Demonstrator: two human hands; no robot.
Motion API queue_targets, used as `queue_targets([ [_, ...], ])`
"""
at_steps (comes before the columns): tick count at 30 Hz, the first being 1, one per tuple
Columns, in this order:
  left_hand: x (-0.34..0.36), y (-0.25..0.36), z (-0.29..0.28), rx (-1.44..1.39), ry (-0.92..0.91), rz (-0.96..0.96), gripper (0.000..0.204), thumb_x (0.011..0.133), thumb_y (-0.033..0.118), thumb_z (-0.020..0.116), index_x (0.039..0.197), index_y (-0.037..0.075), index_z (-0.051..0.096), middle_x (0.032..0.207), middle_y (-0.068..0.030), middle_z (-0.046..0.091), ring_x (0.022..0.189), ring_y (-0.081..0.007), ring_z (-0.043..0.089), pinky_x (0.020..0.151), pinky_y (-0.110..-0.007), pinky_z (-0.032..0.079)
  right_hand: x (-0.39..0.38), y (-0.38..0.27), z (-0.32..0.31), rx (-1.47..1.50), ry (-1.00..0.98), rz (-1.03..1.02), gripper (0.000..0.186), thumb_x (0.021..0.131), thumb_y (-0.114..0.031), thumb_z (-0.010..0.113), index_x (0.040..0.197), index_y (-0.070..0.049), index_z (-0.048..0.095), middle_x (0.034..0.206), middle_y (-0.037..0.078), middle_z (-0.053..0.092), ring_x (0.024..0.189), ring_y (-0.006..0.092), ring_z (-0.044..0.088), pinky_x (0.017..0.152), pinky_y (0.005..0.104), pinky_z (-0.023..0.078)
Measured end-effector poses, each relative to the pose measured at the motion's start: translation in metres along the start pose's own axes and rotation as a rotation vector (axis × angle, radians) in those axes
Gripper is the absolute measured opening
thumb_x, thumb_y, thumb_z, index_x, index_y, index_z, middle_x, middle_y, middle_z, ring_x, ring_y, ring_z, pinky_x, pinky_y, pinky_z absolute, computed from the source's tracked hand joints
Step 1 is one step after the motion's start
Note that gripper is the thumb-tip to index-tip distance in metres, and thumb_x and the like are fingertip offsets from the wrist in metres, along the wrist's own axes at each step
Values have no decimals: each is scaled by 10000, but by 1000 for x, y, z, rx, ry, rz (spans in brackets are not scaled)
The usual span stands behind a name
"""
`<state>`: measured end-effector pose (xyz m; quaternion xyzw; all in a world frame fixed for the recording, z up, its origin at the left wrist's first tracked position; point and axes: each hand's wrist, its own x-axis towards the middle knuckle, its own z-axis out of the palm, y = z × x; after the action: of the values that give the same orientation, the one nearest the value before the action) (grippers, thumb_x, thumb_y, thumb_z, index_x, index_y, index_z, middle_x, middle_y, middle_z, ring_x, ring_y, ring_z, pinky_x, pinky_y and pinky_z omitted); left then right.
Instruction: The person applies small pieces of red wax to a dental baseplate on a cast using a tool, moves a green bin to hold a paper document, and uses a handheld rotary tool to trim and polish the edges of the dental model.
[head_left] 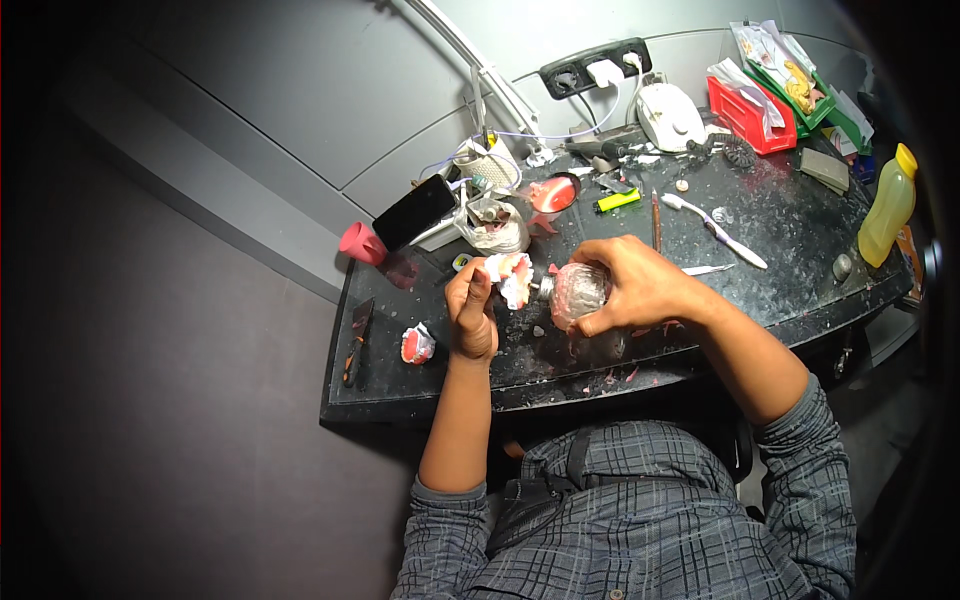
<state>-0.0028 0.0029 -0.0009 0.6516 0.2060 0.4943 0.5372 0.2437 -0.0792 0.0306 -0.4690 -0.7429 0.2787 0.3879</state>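
My left hand (472,314) grips a white dental cast with pink gum material (515,281), held up over the dark, speckled worktop (440,383). Just to its right, my right hand (637,285) is closed around a round glass lamp (578,298), smeared pink and tilted sideways, its metal neck pointing at the cast; whether they touch I cannot tell, and no flame is clearly visible. Another pink-and-white cast (417,345) lies to the left, near a spatula (355,340). Beyond my right hand are a wooden-handled tool (656,220), a toothbrush (728,233) and a thin pale tool (707,270).
Along the back are a pink cup (361,243), a black phone (412,213), a utensil holder (485,165), a bag-lined container (495,228), a white device (668,118) and a red bin (750,122). A yellow bottle (887,207) stands at the right.
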Motion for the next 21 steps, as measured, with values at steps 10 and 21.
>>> queue_targets([
  [10, 0, 5, 4, 30, -23, 6, 609, 972, 524, 572, 1109, -68, 611, 993, -109, 661, 885, -164, 629, 778, -296, 497, 0, -3, 1, 16, -18, 23, 709, 565, -353, 837, 1059, 123, 655, 965, 291, 702, 916, 375, 711, 840, 411, 546],
  [21, 0, 6, 7, 39, -19, 17, 600, 982, 525, 551, 1108, -58, 622, 989, -110, 672, 884, -170, 634, 800, -298, 490, 1, 5, 1, -25, 50, 11, 702, 557, -358, 829, 1040, 122, 658, 946, 292, 701, 916, 379, 709, 838, 411, 545],
])
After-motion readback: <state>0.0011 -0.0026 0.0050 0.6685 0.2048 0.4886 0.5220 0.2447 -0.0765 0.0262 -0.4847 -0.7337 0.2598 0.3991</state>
